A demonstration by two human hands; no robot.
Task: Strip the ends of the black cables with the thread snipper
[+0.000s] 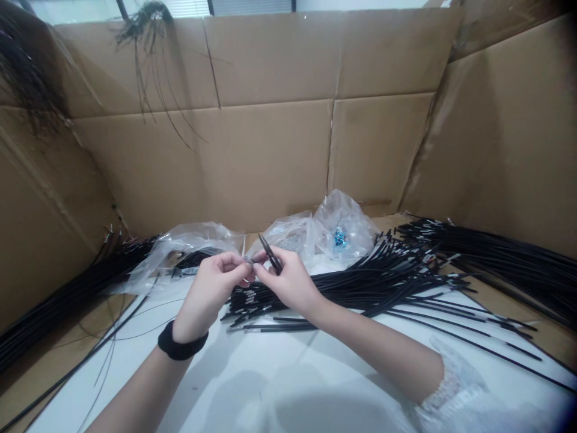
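My left hand (211,288) and my right hand (288,279) meet in the middle above a white table (252,385). Both pinch a small silvery part (247,260) between their fingertips. My right hand also grips a short black cable piece (270,254) that sticks up and to the left from its fingers. A black band (180,346) sits on my left wrist. Right behind my hands lies a pile of black cables (383,276) with light tips.
Clear plastic bags (333,231) lie behind the hands; one holds small blue parts (339,236). More black cables (505,255) fan out on the right and others (54,300) on the left. Cardboard walls (270,120) enclose the table on three sides.
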